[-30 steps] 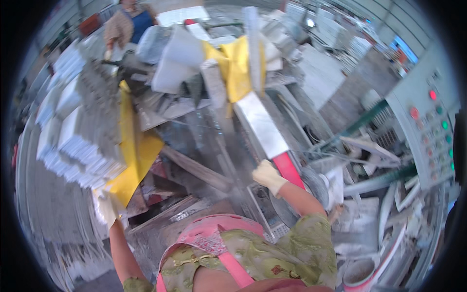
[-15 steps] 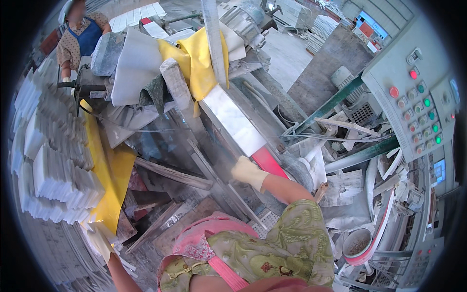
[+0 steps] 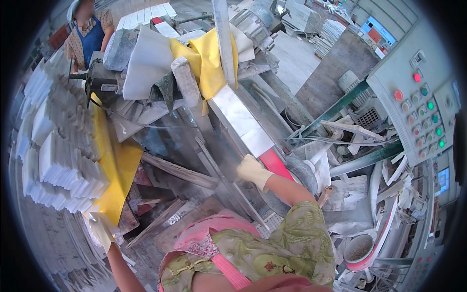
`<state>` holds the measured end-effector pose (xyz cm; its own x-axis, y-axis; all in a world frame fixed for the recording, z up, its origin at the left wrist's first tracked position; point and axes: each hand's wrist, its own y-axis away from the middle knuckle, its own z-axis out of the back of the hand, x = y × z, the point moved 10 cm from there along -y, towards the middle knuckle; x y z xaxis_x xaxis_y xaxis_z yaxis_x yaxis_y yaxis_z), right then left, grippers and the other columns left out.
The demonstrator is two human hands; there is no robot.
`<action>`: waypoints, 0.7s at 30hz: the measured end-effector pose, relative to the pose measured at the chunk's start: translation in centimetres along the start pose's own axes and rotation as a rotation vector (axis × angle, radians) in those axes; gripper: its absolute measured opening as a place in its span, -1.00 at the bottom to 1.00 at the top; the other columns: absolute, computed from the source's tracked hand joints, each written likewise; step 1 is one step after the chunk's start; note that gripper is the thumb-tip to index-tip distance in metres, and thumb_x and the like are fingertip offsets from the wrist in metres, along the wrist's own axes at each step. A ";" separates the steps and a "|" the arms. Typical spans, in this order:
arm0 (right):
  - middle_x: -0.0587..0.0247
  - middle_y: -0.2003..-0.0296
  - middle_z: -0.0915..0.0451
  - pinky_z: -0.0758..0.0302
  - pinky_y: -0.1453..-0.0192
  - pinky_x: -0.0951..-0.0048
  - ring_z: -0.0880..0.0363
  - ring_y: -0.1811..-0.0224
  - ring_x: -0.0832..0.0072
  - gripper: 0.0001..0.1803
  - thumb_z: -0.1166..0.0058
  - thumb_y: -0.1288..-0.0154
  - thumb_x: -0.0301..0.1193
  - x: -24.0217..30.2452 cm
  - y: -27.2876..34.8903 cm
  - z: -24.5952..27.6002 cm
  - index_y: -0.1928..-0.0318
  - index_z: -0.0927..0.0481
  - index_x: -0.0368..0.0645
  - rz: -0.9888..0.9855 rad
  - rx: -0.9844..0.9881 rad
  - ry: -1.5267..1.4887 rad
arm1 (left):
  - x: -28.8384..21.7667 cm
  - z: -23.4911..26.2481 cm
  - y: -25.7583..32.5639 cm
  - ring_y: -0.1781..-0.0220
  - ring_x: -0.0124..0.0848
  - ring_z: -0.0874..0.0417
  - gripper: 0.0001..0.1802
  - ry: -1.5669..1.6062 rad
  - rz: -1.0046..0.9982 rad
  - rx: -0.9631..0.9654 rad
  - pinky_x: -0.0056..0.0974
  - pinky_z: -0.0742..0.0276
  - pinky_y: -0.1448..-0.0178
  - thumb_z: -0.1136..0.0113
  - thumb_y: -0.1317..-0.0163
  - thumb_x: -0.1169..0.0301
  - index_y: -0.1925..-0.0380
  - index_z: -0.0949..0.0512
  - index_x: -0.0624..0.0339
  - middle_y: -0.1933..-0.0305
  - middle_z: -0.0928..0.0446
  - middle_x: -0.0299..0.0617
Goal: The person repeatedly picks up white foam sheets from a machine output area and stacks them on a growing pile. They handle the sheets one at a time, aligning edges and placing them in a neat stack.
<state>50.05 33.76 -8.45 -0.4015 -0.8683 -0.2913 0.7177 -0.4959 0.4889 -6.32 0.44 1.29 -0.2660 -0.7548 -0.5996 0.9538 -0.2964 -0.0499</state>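
My right hand (image 3: 255, 173), in a pale cream glove, is closed beside the red belt (image 3: 276, 164). Its fingertips are at the near end of a row of white stone tiles (image 3: 239, 115) lying on that belt; whether they grip anything is hidden. At the lower left, my left hand (image 3: 101, 231), gloved alike, has its fingers stretched out. It is at the bottom end of a yellow sheet (image 3: 115, 180), just below a tall stack of white stone slabs (image 3: 68, 163). Nothing shows in that hand.
A grey control panel (image 3: 418, 107) with lit red and green buttons stands at the right. Wooden boards (image 3: 180, 170) and broken pieces lie between my arms. Another person (image 3: 88, 36) in a blue apron stands far left. A white bucket (image 3: 359, 249) is at lower right.
The whole view has shifted, so the machine and stack sit slightly further right. A joint between two white tiles now shows near my right hand. Both hands keep nearly the same places.
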 end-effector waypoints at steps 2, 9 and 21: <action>0.43 0.39 -0.75 -0.39 0.13 0.30 -0.74 0.21 0.43 -0.92 -0.26 -0.09 -0.38 0.5 0.0 -0.4 0.40 -0.78 0.14 0.040 0.037 0.055 | -0.3 -0.1 0.2 -0.09 0.04 -0.67 -0.52 0.081 0.022 0.014 -0.04 -0.55 -0.15 -0.01 -0.40 0.31 -0.22 -0.43 0.39 -0.10 -0.61 0.22; 0.43 0.42 -0.75 -0.40 0.14 0.28 -0.75 0.23 0.42 -0.86 -0.17 -0.19 -0.38 0.1 0.2 0.8 0.43 -0.77 0.11 -0.025 -0.125 0.049 | -1.4 0.3 0.9 -0.14 0.05 -0.66 -0.49 0.026 0.039 0.056 -0.04 -0.53 -0.21 0.02 -0.37 0.28 -0.21 -0.44 0.39 -0.13 -0.60 0.23; 0.43 0.43 -0.75 -0.43 0.17 0.27 -0.75 0.26 0.42 -0.86 -0.16 -0.19 -0.37 0.1 0.6 1.7 0.45 -0.76 0.09 -0.012 -0.164 0.029 | -0.8 0.0 0.2 -0.10 0.00 -0.68 -0.52 0.056 0.019 0.023 -0.06 -0.54 -0.18 0.03 -0.37 0.28 -0.17 -0.46 0.40 -0.09 -0.62 0.20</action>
<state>49.45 33.37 -6.83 -0.3960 -0.8602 -0.3212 0.7970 -0.4958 0.3449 -5.93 0.97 1.72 -0.2389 -0.7266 -0.6442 0.9548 -0.2964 -0.0198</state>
